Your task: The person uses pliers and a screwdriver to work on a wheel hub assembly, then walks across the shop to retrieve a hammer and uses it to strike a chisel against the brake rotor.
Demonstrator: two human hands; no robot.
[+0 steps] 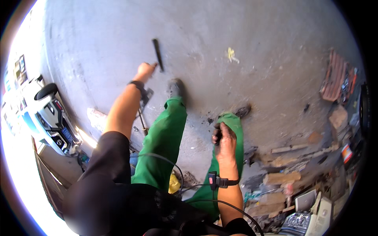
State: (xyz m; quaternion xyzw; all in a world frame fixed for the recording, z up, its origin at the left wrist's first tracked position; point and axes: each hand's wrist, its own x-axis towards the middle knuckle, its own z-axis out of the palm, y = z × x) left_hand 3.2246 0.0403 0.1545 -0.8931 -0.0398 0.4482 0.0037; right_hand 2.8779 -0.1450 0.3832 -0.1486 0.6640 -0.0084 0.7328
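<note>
Two bare hands are in view above a grey concrete floor [252,47], seen from a head camera looking straight down past green trousers [165,137]. The left hand [145,72] is stretched out ahead at the end of a nearly straight arm, its fingers curled into a closed grip around the lower end of a dark flat bar [158,54]; the bar sticks up and away from the fist, held by one end so that most of its length is free in front of the body. The right hand [225,141] hangs lower and closer, beside the right knee, with the forearm bent back toward the body and the palm turned down. Its fingers are bunched together around something small and dark; what that is cannot be told, since it is mostly hidden by the fingers. Both wrists carry dark straps, and a thin cable [173,167] runs from the right one toward the waist. The shoes [176,87] are set apart as in a stride. To the right lies a litter of wood scraps [291,148] and boxes along the floor's edge, with a ridged reddish mat [334,76] farther up. A small yellow scrap [231,54] sits on the bare concrete, and a white car [47,114] stands in bright light at the far left.
</note>
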